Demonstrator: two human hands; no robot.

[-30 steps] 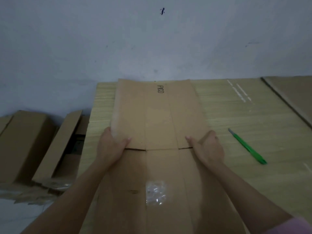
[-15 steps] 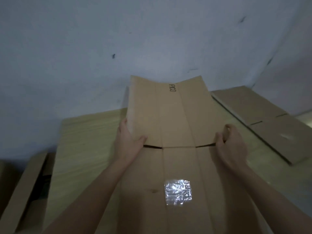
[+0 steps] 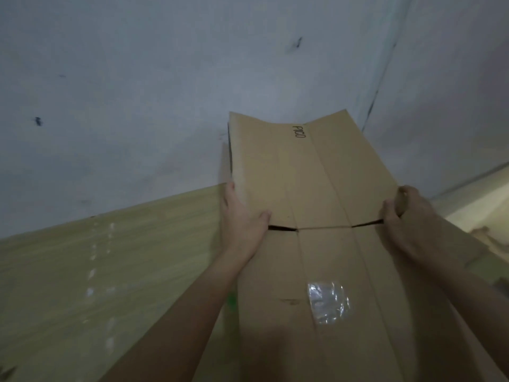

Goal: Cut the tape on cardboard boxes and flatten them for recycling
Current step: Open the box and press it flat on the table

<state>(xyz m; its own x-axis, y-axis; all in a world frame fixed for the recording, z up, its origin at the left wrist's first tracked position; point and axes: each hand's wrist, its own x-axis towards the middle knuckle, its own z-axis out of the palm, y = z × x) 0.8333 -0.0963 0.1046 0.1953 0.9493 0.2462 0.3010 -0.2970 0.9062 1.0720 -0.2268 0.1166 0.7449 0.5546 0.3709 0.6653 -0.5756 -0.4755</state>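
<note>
Head view looks down two bare forearms at a flattened cardboard box (image 3: 311,188), held up off the wooden table (image 3: 110,271) with its far flaps tipped toward the grey wall (image 3: 137,92). The left hand (image 3: 241,224) grasps the box's left edge, thumb lying on the top face just by the left slit and fingers wrapped behind the edge; the right hand (image 3: 407,221) clamps the right edge at the matching slit, thumb on top and fingers curled round the board. A patch of clear tape (image 3: 327,301) glints on the near panel, and handwritten lettering (image 3: 298,132) sits near the far end. The box already looks collapsed, so the step in hand is most likely carrying it over to wherever the flattened ones go. To do that well, I would keep both grips level at the fold line so the far flaps do not flop open, hold the layers pressed together so the box does not spring back into a tube, and lower it flat, not drop it on a corner. The far end sags in a shallow V along the creases, which suggests thin, floppy board that wants support near its middle. A blurred green streak (image 3: 232,301) shows beside the left forearm; what it is cannot be told
</note>
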